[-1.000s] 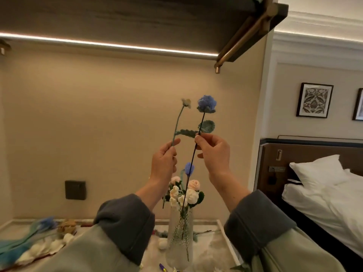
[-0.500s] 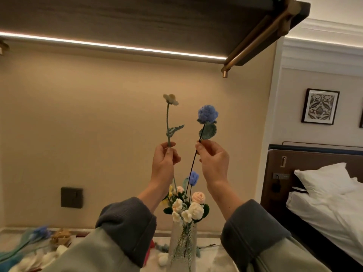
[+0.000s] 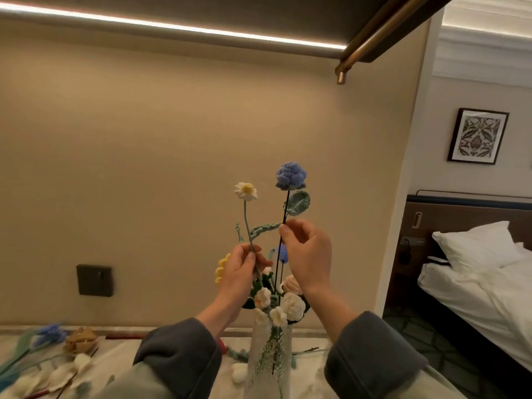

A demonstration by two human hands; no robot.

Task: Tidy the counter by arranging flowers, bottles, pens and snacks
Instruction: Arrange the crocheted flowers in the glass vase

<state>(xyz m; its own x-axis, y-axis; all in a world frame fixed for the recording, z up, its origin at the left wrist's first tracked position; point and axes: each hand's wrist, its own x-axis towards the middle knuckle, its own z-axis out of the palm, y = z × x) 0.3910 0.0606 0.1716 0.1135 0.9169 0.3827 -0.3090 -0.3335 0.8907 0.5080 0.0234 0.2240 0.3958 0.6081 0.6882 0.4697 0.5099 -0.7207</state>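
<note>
Held: we pinch the daisy stem in our left hand, the blue flower's wire in our right hand, both near upright, lower ends towards the vase directly below.

Both forearms are held up above the vase; the left hand is pinched on the daisy stem, the right hand, slightly higher, on the blue flower stem.

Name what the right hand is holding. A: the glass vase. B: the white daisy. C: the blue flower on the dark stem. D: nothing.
C: the right hand pinches the dark stem of the blue flower, while the left hand holds the white daisy.
</note>
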